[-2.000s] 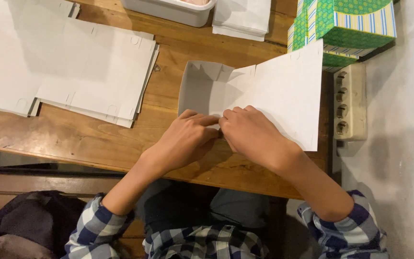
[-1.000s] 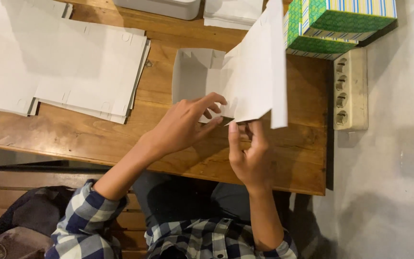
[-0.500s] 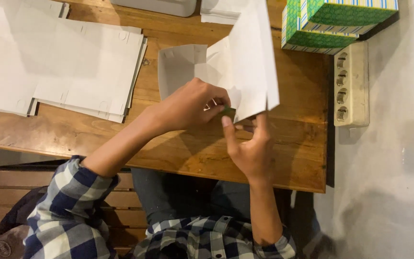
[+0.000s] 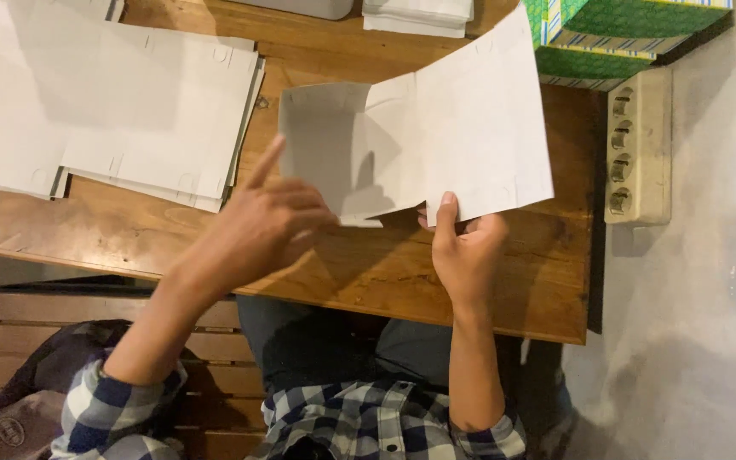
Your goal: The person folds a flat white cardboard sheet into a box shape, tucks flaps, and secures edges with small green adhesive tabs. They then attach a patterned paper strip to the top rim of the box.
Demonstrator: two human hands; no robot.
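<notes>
The right hand (image 4: 468, 247) is pinching the cardboard sheet (image 4: 436, 145) at six o'clock, fingers closed, keeping it raised. The left hand (image 4: 270, 223) is hovering beside it at nine o'clock, fingers open.

A brown wooden table (image 4: 172, 230) with a worn, glossy top fills the upper part of the view, its near edge catching warm light. Below it runs a slatted wooden bench (image 4: 36, 319) of reddish-brown boards. To the right lies a pale grey concrete floor (image 4: 692, 341), mottled and scuffed. A cream plastic power strip (image 4: 636, 149) with a row of sockets rests along the table's right edge. The light is dim and yellowish, leaving soft shadows on the wood.
</notes>
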